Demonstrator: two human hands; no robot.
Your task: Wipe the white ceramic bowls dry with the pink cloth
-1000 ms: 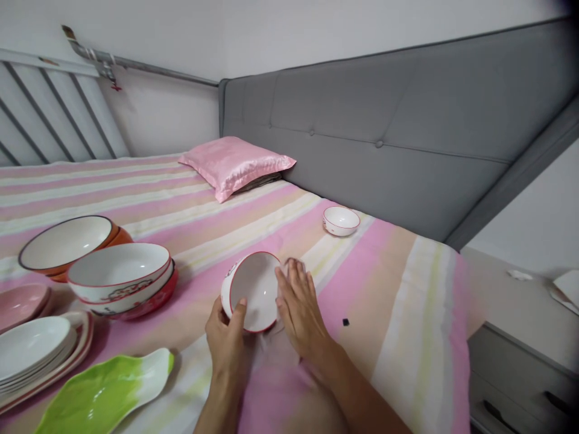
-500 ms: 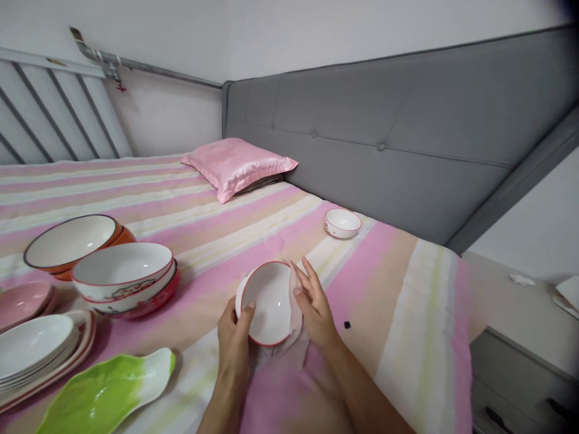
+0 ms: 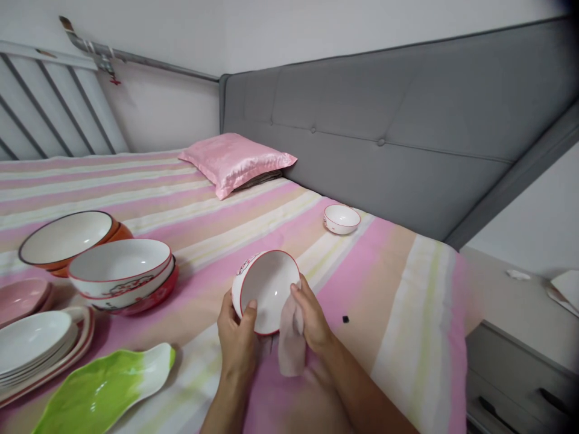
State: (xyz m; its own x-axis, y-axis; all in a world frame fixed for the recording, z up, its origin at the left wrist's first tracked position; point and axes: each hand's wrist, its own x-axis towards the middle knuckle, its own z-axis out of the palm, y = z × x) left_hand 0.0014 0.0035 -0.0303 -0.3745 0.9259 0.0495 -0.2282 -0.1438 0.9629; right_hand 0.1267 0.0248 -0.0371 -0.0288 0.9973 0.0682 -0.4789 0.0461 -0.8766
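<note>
A white bowl (image 3: pixel 268 283) with a red rim and a dark-and-red pattern outside is held up, tilted, above the bed. My left hand (image 3: pixel 238 325) grips its left side, thumb inside the rim and fingers behind. At the right rim, my right hand (image 3: pixel 313 310) pinches a greyish-pink cloth (image 3: pixel 292 340) that hangs down over the bowl's edge. The right fingers behind the cloth are partly hidden. Farther back, near the headboard, sits a smaller white bowl (image 3: pixel 342 220) with a red rim.
Left on the striped bedspread (image 3: pixel 217 253) stand stacked white bowls (image 3: pixel 122 268), orange bowls (image 3: pixel 67 241), pink dishes (image 3: pixel 20 298), white plates (image 3: pixel 34 343) and a green leaf-shaped dish (image 3: pixel 104 386). A pink pillow (image 3: pixel 239 160) lies by the grey headboard (image 3: pixel 380 114). A small black piece (image 3: pixel 345 319) lies at right.
My right fingers have closed in on the cloth, which now hangs in front of the bowl's rim instead of spreading behind it. The bowl has risen slightly and tilted, showing more of its patterned side.
</note>
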